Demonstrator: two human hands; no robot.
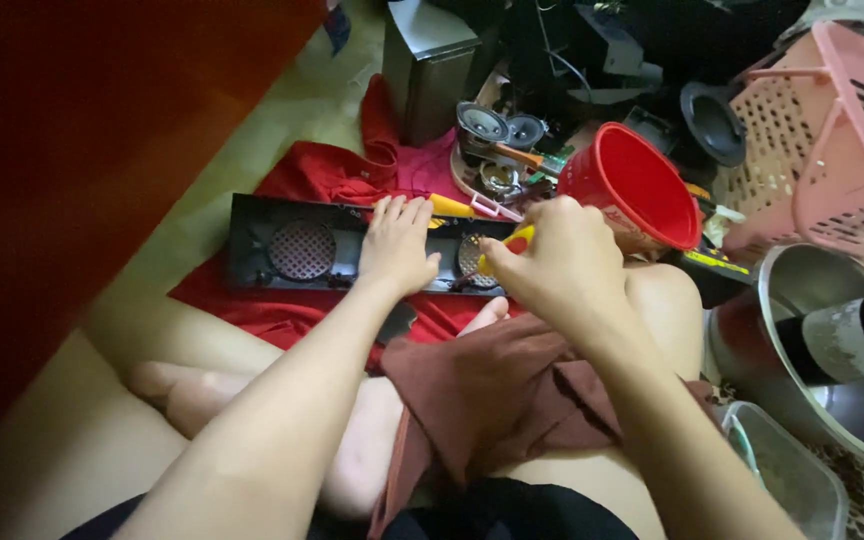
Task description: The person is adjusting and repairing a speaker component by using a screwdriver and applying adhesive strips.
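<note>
A long black speaker panel (297, 250) with round mesh grilles lies on a red cloth (322, 175) on the floor in front of my crossed legs. My left hand (397, 245) presses flat on the middle of the panel, fingers spread. Over the panel's right grille my right hand (552, 260) is closed around a yellow-handled screwdriver (514, 240), its tip pointing down at the panel. A second yellow-handled tool (449, 207) lies just beyond my left hand.
A red funnel (637, 180) stands right of my hand. Behind are loose speaker drivers (497, 128), a grey box (430, 65) and dark electronics. A pink basket (832, 130), a steel bowl (797, 300) and a clear container (787, 470) sit at right. A dark red furniture side fills the left.
</note>
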